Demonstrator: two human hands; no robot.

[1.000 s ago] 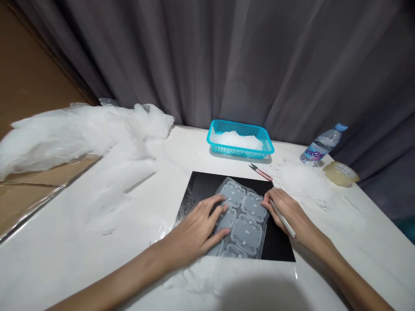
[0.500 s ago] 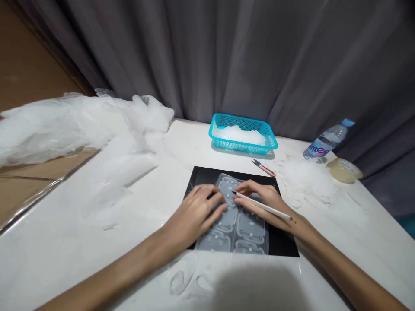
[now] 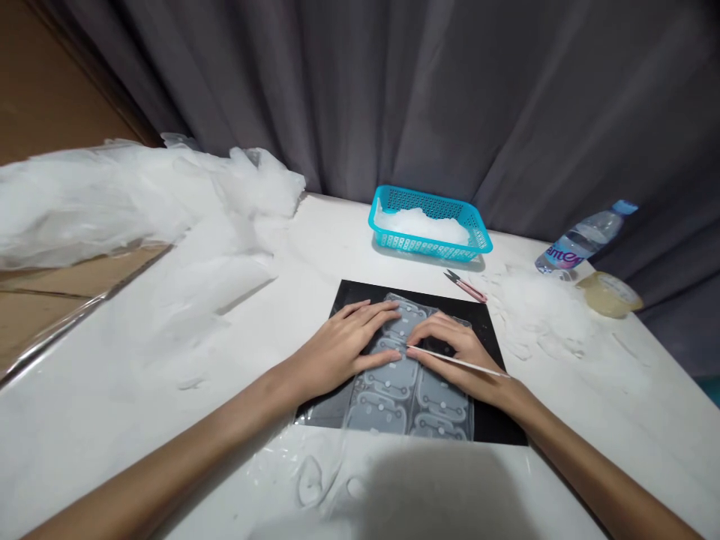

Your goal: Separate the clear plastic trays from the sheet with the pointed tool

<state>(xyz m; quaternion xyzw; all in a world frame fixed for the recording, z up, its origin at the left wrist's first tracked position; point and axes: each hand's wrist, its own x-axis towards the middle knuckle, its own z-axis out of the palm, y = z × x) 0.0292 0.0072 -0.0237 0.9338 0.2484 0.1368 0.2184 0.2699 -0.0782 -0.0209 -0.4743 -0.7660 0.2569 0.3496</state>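
Moved closer together since a moment ago: both hands now meet near the middle of the sheet, and the stick tip has slid down toward the centre line.

Left hand (image 3: 352, 345) flat, fingers spread narrow, pressing down on the clear sheet (image 3: 408, 382) of cut shapes. Right hand (image 3: 455, 352) curled around a thin white stick (image 3: 458, 362), pinched between fingers and thumb, tip pointing to 9 o'clock and touching the sheet just beside the left fingertips.

Sheet lying on a black mat (image 3: 489, 420), in the middle of the white table (image 3: 562, 420).

At 12 o'clock from the mat, a blue basket (image 3: 430, 229) with white scraps in it. Small pink snips (image 3: 466, 286) just in front of the basket. At 2 o'clock, a water bottle (image 3: 582, 244) and a roll of tape (image 3: 610, 294). At 10 o'clock, a big heap of white plastic (image 3: 140, 202).

Best done slowly, probably: hold the sheet still with the flat hand, keep the stick low and gentle, push only at the edge of one shape. Too much force could tear the thin plastic.
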